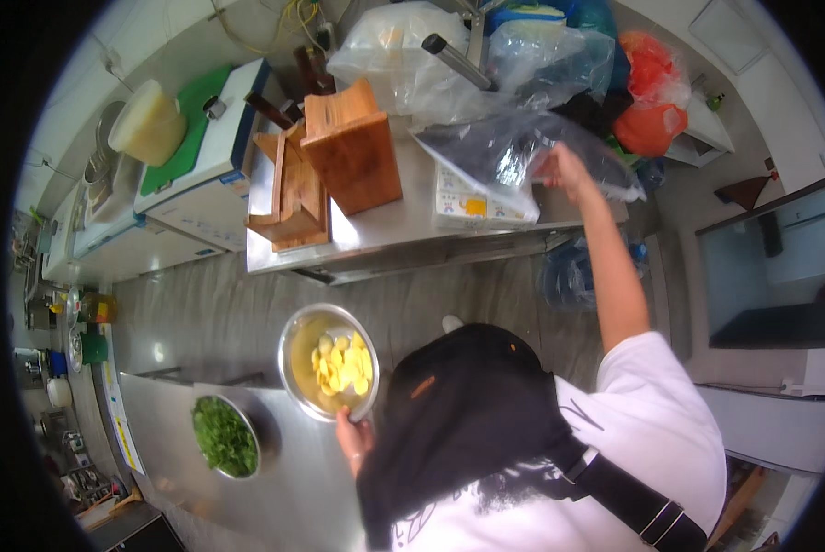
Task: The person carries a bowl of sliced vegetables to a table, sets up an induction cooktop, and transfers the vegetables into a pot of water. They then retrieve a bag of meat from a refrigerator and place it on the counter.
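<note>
My left hand (355,440) grips the near rim of a stainless steel bowl (291,386) that holds yellow slices, perhaps potato. Up at the right, my right hand (563,174) has its fingers closed on a clear plastic bag (505,155) with something dark in or under it, on a steel table. Part of the bag lies over a white printed carton (460,207). A second metal bowl (253,441), heaped with leafy greens (222,431), stands on a steel counter to the left.
Two wooden stands (360,162) (291,200) sit on the steel table (385,231). Bulging plastic bags (402,62) and a red bag (650,124) are behind. A white freezer (184,217) with a green board (202,117) and pale tub (151,127) is at left. The counter edge (177,381) is below.
</note>
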Demonstrator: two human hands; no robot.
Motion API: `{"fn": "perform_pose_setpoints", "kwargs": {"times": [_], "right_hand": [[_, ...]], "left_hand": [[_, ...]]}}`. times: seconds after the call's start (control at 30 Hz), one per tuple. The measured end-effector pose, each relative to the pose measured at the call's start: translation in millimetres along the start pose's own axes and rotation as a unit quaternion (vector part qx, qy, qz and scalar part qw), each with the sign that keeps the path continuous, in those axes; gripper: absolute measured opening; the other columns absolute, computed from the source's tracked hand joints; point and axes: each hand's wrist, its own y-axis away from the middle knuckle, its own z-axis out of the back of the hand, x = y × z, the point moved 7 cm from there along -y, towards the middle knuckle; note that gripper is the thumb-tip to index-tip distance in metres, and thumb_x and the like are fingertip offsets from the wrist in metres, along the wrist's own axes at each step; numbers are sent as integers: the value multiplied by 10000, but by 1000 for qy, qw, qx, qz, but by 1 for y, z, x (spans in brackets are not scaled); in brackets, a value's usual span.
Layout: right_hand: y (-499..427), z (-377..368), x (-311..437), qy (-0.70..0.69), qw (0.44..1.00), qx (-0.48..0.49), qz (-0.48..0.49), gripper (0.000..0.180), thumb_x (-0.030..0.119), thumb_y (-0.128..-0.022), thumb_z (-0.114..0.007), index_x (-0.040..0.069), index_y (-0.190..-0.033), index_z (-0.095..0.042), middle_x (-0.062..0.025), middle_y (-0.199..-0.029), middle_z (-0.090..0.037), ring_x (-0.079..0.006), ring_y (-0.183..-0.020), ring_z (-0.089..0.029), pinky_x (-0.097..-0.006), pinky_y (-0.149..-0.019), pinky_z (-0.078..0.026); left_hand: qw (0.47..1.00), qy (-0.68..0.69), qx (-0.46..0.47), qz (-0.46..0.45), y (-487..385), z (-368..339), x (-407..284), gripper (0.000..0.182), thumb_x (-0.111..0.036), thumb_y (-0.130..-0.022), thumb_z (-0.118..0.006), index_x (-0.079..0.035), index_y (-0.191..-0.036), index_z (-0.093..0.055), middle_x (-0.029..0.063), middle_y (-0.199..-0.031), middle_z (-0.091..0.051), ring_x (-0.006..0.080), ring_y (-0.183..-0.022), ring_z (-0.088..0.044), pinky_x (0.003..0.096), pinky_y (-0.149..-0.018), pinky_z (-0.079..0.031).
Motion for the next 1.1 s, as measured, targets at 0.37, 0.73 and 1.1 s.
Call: {"fn": "perform_pose_setpoints", "kwargs": {"times": [0.37, 0.73, 1.1], "right_hand": [[79, -82, -149, 28, 987, 112, -113, 487, 304, -883, -697, 10, -1253, -579, -43, -973, -654, -96, -744, -615, -228, -532, -502], [163, -127, -264, 203, 933, 254, -153, 388, 278, -913, -658, 52, -1223, -599, -43, -1022, -657, -97, -826, -628, -251, -659, -526], [274, -25, -389, 341, 875, 246, -238, 256, 161, -918, -552, 68, -680, -569, -25, -538, -498, -160, -416, -441, -330, -397, -345]], "left_hand": [[997, -71, -14, 13, 13, -23, -14, 223, -330, -927, -568, -119, -888, -509, 5, -599, -483, 139, -405, -452, 236, -356, -358], [997, 53, 9, 56, -40, 75, 64, 216, -366, -951, -576, -157, -1000, -559, 4, -734, -499, 154, -638, -513, 302, -545, -456], [878, 373, -295, 58, -107, 316, 212, 216, -231, -917, -523, -56, -1020, -594, 108, -702, -637, 153, -430, -493, 243, -371, -428]]}}
